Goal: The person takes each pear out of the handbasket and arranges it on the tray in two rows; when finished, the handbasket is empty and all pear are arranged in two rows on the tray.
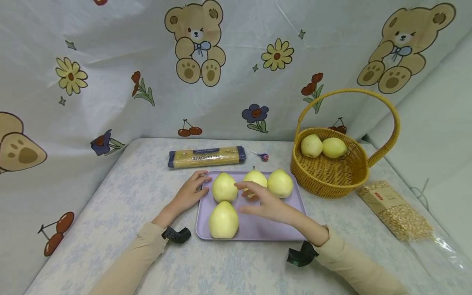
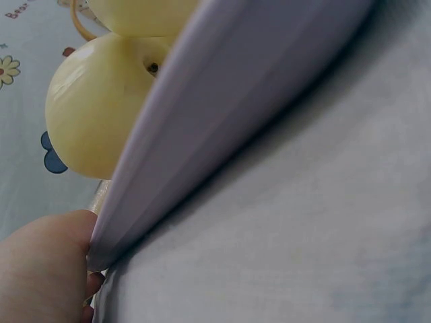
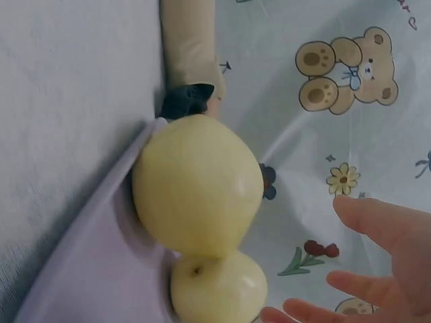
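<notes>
Several pale yellow pears sit on a lilac tray. Two stand one behind the other at its left: the far-left pear and the near-left pear. Along the back are a middle pear, partly hidden by the right hand, and a right pear. My left hand rests at the tray's left rim near the far corner, fingers touching the edge. Over the tray hovers my right hand, thumb and fingers spread apart beside the left pears, holding nothing. The right wrist view shows those fingers clear of the fruit.
A wicker basket with a tall handle stands at the back right, holding a pear and a lemon-like yellow fruit. Behind the tray lie a spaghetti pack and a lollipop. A clear bag of grain lies far right.
</notes>
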{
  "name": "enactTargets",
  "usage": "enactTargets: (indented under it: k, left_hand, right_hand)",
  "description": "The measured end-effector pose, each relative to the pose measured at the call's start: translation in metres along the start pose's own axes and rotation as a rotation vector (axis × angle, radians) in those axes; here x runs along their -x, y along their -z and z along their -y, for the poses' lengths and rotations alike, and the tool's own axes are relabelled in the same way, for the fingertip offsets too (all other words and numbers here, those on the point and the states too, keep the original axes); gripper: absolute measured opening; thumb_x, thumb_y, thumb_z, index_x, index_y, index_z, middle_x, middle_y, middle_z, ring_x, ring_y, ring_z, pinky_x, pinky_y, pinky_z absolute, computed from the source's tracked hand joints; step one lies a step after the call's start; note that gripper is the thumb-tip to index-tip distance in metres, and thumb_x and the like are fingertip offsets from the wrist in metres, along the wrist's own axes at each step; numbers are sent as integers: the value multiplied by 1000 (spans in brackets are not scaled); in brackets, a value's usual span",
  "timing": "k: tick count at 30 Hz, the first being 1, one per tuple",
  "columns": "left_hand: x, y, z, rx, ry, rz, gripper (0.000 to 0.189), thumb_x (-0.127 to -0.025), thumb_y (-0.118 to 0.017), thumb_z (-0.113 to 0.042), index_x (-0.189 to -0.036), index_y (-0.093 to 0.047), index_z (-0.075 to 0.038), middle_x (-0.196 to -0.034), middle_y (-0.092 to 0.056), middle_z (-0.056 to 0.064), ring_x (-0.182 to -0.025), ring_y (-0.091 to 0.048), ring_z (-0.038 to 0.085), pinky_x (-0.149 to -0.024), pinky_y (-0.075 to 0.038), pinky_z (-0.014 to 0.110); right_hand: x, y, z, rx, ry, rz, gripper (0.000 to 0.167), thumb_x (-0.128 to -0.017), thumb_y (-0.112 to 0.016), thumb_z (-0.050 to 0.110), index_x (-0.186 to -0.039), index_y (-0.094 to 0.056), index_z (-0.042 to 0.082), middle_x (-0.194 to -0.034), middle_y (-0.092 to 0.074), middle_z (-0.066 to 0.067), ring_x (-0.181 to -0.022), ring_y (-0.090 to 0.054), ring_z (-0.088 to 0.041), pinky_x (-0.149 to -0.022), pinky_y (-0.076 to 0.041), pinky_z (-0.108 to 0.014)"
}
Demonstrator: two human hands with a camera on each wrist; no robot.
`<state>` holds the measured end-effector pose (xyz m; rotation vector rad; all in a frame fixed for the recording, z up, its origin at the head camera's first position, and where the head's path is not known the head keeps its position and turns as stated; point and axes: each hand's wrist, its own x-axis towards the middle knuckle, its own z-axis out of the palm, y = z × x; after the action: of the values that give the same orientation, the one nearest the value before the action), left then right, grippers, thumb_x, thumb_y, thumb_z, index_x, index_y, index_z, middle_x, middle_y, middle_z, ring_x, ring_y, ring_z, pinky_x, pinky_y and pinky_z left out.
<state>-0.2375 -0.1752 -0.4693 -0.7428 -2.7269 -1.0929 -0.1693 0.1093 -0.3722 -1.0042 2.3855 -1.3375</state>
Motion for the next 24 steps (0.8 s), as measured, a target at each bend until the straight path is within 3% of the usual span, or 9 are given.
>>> enactTargets:
  k: [4, 15, 21, 24]
  left_hand:
    - [0, 1, 2, 1, 7, -1, 35, -94, -58, -16, -127, -58, -6, -143, -43, 15, -132, -43, 36, -108, -37, 55]
    - [-1, 1, -1, 5, 23, 10, 36, -94, -58, -18, -129, -58, -6, -144, -41, 14, -133, -43, 35, -108, -37, 54]
    - [0, 2, -3, 14, 26, 10, 36, -94, -59, -16, -128, -58, -6, -144, -41, 14, -132, -43, 36, -108, -38, 54]
    - [0, 2, -3, 8, 25, 8, 36, -94, -59, -16, -128, -58, -5, -144, -42, 14, -132, -43, 36, -108, -38, 54]
  right_hand:
    - [-4, 19, -5, 2, 4, -59, 53, -88, -67, 12, -136, -46, 2, -136, -51, -20, -116, -56, -38, -97, -48, -50]
    - [-8, 91, -22, 9, -89, -292, 45, -95, -57, 11, -137, -45, 1, -133, -52, -23, -119, -53, -39, -101, -44, -50]
    - [-12, 129, -36, 14, -186, -418, 46, -97, -54, 25, -137, -44, 5, -134, -51, -19, -112, -53, -17, -97, -43, -35]
    - [-16, 147, -42, 11, -227, -485, 50, -97, -54, 31, -140, -43, 7, -135, -51, -19, -105, -52, -2, -98, -44, -35]
